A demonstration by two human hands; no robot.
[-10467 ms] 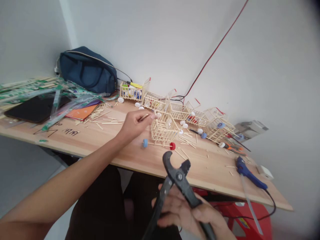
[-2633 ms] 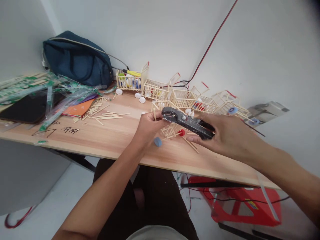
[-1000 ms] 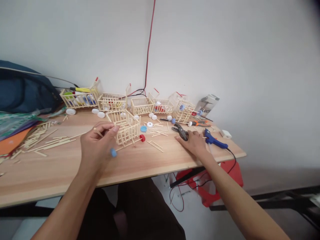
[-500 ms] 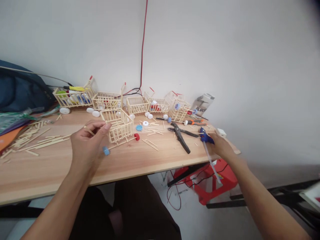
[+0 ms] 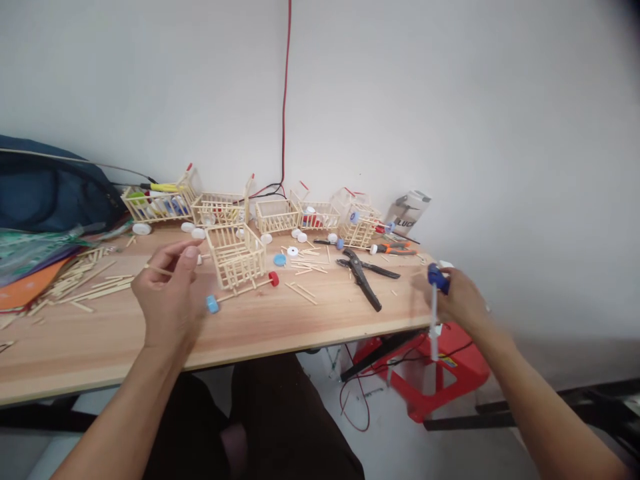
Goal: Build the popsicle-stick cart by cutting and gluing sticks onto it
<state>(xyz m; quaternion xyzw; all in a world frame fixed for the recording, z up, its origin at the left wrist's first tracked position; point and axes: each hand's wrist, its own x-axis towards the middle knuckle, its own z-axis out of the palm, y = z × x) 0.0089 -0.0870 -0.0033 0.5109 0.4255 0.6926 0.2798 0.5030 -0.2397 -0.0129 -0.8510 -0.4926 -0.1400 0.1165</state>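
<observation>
Left hand (image 5: 170, 297) pinches one thin wooden stick (image 5: 159, 270); right hand (image 5: 463, 303) wrapped round one blue glue gun (image 5: 438, 279). Six stick carts (image 5: 235, 257) on the table (image 5: 300, 320), one black pliers (image 5: 364, 280) between the hands.

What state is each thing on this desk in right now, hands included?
left hand: pinching a wooden stick
right hand: closed around the glue gun, at the table edge
pliers: lying flat, handles spread
stick cart: upright on the table
</observation>
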